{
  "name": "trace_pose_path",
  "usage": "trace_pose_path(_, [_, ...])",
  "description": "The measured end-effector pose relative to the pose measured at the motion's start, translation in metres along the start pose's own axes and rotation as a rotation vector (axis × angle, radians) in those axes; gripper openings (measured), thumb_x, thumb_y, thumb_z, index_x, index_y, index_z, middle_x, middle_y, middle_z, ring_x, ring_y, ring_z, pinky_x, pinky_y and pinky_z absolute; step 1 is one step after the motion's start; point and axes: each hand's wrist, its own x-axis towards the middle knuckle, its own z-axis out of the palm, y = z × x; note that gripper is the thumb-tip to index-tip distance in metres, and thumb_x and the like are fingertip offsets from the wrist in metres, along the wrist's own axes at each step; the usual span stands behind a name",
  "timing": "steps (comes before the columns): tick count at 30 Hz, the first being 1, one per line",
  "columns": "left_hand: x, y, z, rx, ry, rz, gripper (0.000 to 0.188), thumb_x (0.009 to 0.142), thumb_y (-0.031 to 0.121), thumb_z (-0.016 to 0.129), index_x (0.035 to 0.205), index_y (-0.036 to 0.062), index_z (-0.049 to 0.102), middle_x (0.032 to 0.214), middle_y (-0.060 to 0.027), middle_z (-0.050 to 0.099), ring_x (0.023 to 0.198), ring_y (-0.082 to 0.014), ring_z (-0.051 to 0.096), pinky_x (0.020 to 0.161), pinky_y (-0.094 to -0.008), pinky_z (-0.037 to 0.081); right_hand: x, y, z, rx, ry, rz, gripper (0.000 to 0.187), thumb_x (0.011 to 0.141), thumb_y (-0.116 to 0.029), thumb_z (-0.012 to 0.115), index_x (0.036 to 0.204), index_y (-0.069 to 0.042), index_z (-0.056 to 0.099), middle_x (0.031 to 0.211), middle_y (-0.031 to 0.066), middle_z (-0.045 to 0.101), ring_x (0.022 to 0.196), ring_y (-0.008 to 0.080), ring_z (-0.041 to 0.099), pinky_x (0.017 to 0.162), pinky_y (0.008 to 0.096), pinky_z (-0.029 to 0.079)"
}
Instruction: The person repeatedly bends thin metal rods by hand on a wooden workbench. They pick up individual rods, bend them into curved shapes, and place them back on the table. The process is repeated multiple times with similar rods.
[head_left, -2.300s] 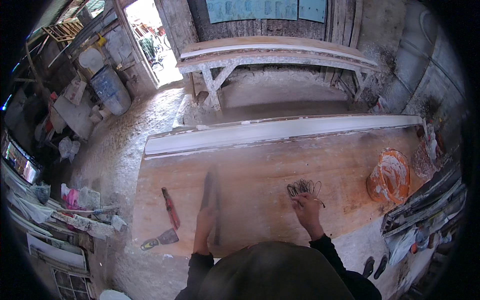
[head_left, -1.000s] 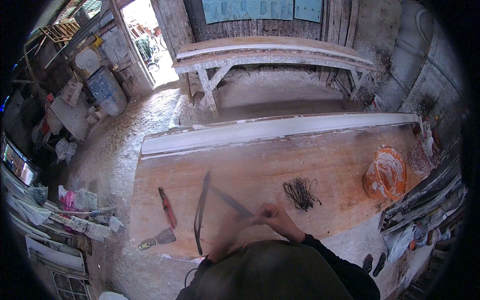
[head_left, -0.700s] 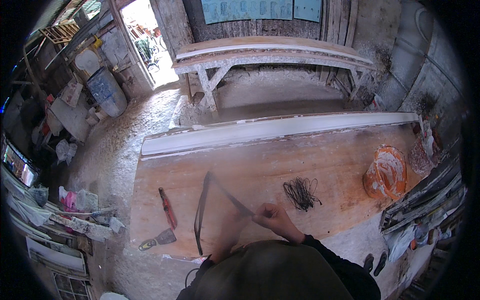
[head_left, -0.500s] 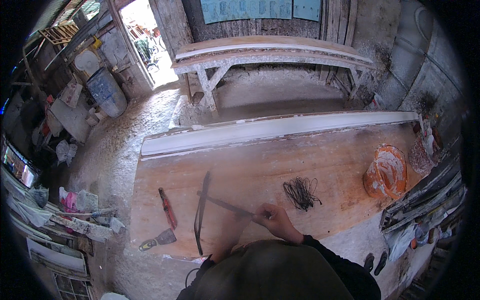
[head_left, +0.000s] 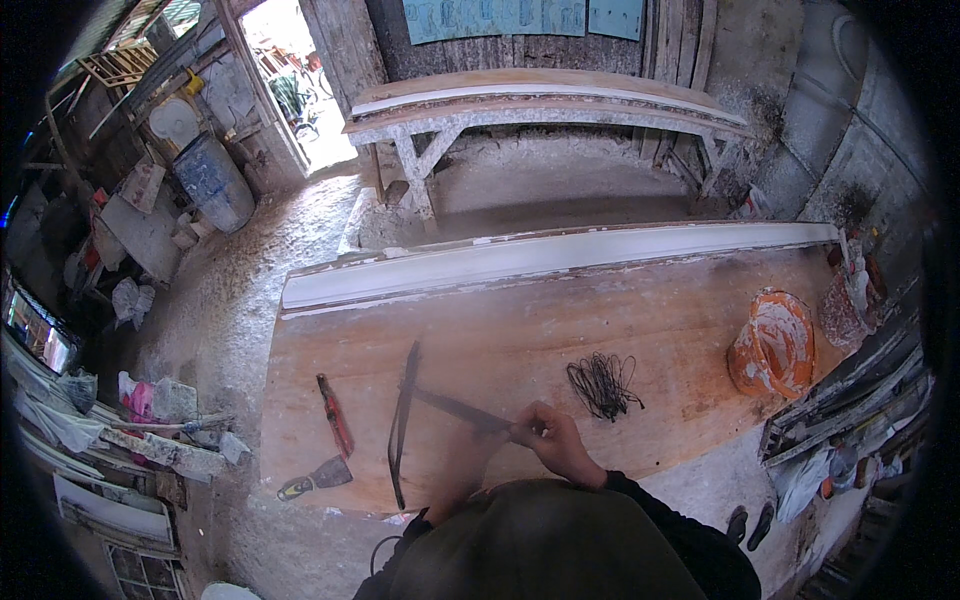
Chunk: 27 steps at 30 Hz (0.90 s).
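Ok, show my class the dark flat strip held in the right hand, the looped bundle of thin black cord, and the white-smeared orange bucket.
Held dark flat strip (head_left: 460, 409): head view, middle of its length.
Looped black cord (head_left: 600, 388): head view, middle of the bundle.
Orange bucket (head_left: 744, 368): head view, outer wall.

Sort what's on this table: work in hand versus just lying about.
In hand:
dark flat strip, pinched by the right hand; blurred left hand close by

Apparently lying about:
narrow dark strip
slim red-and-black tool
grey-bladed scraper
bundle of thin black loops
white-smeared orange bucket
long white moulding
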Motion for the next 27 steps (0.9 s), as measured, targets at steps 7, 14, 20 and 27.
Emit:
trace_pose_path(7, [0.001,0.001,0.004,0.054,0.016,0.054,0.014,0.075,-0.004,0.057,0.088,0.0005,0.055,0.087,-0.0071,0.060,0.081,-0.0138,0.056,0.076,-0.0272,0.045,0.000,0.008,0.000,0.116,0.017,0.044,0.007,0.079,-0.009,0.059,0.079,-0.003,0.054,0.074,0.0021,0.056,0.068,0.0086,0.050,0.060,0.0237,0.041])
trace_pose_path(14, [0.002,-0.001,0.002,-0.138,-0.029,0.011,0.009,0.080,0.001,0.052,0.089,0.0021,0.054,0.088,-0.0073,0.059,0.080,-0.0146,0.057,0.073,-0.0311,0.048,0.003,0.016,-0.004,0.266,0.014,0.095,0.012,0.079,-0.012,0.060,0.079,-0.003,0.052,0.073,0.0008,0.054,0.069,0.0085,0.051,0.060,0.0236,0.042])
trace_pose_path(20, [0.001,0.002,0.003,-0.344,0.029,-0.044,0.006,0.083,0.007,0.052,0.088,0.0033,0.052,0.086,-0.0087,0.060,0.078,-0.0175,0.059,0.073,-0.0355,0.049,0.004,0.004,-0.005,0.330,-0.100,0.191,0.014,0.079,-0.014,0.061,0.085,-0.002,0.055,0.078,0.0025,0.058,0.070,0.0092,0.054,0.060,0.0232,0.045])
trace_pose_path(27, [-0.001,0.017,0.009,-0.006,-0.099,-0.031,0.008,0.079,0.003,0.057,0.083,0.0039,0.050,0.084,-0.0087,0.060,0.076,-0.0163,0.059,0.071,-0.0336,0.049,0.002,0.011,-0.007,0.284,-0.093,0.179,0.013,0.079,-0.013,0.060,0.085,-0.001,0.058,0.077,0.0030,0.059,0.070,0.0091,0.055,0.061,0.0230,0.046])
